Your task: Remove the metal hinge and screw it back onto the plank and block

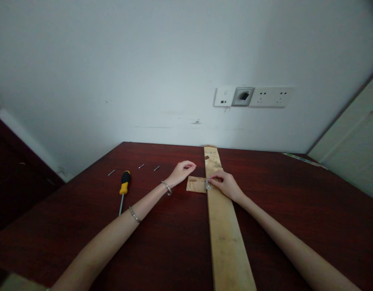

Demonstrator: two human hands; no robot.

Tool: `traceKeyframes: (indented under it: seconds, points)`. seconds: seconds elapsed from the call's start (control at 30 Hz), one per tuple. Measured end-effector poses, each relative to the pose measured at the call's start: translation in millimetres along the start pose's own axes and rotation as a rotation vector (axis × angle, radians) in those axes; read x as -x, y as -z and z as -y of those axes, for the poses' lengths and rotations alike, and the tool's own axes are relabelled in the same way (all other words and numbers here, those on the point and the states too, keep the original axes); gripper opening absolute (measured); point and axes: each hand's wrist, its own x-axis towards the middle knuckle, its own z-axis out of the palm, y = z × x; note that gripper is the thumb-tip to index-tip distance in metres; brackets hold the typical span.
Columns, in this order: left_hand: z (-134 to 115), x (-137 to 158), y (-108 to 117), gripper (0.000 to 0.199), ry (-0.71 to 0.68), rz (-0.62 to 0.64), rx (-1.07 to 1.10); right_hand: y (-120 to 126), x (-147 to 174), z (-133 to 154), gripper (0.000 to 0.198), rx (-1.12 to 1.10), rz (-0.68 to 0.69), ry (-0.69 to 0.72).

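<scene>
A long pale wooden board (227, 238) lies lengthwise on the table. Against its left edge sits a small wooden block (195, 184), with a small metal hinge (208, 186) where the two meet. My right hand (225, 184) rests over the board, its thumb and fingertips pinched at the hinge. Left of the board, above the small block's far side, is my left hand (181, 173), thumb and fingertips drawn together. Whatever may be between those left fingertips is too small to make out. A yellow and black screwdriver (124, 186) lies left of my left forearm.
Several screws lie on the dark red table (162, 250), among them one screw (156, 168) nearest my left hand. Behind stands a white wall (162, 81) with a row of sockets (271, 97). A thin strip (304, 160) lies at the back right edge.
</scene>
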Motion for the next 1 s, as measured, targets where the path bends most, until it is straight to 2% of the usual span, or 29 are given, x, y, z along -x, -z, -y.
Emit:
traceKeyframes:
  seconds: [0.77,1.0]
  points:
    - [-0.3,0.9,-0.3,0.018,0.005,0.006,-0.016,2.3,-1.1,-0.7,0.016,0.016,0.057,-0.027]
    - [-2.6,-0.5,0.3,0.016,0.004,-0.004,-0.006,2.9,-1.0,-2.2,0.029,-0.001,0.032,-0.046]
